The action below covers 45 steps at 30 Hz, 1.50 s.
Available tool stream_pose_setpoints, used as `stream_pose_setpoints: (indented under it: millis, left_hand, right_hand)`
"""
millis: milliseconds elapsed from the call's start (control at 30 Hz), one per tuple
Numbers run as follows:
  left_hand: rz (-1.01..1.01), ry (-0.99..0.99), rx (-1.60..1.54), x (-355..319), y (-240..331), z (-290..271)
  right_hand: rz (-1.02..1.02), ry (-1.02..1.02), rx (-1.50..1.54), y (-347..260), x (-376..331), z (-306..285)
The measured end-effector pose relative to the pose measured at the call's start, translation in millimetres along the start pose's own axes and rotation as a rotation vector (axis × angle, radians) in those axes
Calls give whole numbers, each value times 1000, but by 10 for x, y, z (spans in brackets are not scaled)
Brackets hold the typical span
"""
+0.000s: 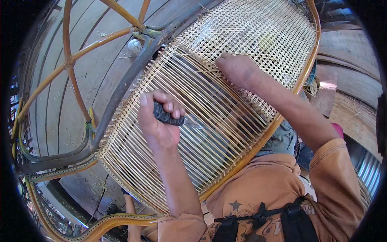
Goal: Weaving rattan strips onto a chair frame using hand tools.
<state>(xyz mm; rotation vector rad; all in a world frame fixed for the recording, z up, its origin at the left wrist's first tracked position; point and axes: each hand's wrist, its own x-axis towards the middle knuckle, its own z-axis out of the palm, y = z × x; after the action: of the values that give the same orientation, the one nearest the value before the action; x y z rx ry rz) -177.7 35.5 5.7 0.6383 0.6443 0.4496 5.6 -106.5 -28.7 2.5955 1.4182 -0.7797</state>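
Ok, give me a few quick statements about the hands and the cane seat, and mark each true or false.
1. The left hand grips a dark-handled tool. True.
2. The right hand is off the cane panel. False: it rests on the strands at the edge of the woven part.
3. The whole panel is woven into a grid. False: only the far part is; the near part has parallel strands.
4. The sleeves are orange. True.

The single head-worn fisheye view looks steeply down from close above at the woven cane seat panel, both forearms entering from the lower edge and straight edges bending toward the rim.
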Motion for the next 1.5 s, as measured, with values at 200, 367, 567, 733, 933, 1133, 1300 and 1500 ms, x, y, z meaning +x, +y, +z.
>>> stream_pose_setpoints:
  millis: [200,367,567,733,933,1133,1300,1500]
  left_hand:
    - [26,19,-20,-191,-126,-20]
    - [-3,-4,-74,-165,-226,-54]
    - [-2,-43,-131,-140,-218,-13]
    - [6,-40,-113,-149,-227,0]
    - [29,-44,-102,-171,-183,-2]
    - [102,-7,-108,-20,-66,57]
    - [122,-44,15,25,38,176]
    - [-28,-43,970,152,-486,512]
  right_hand:
    - [-154,-120,-40,65,55,-142]
    - [-295,-123,-46,84,88,-176]
    - [-297,-126,-152,51,81,-134]
    - [-181,-48,-72,6,82,-63]
    - [-364,54,-110,278,79,103]
    - [-245,104,-68,180,28,70]
    - [-34,439,413,175,-130,121]
    - [-57,770,705,-53,-401,45]
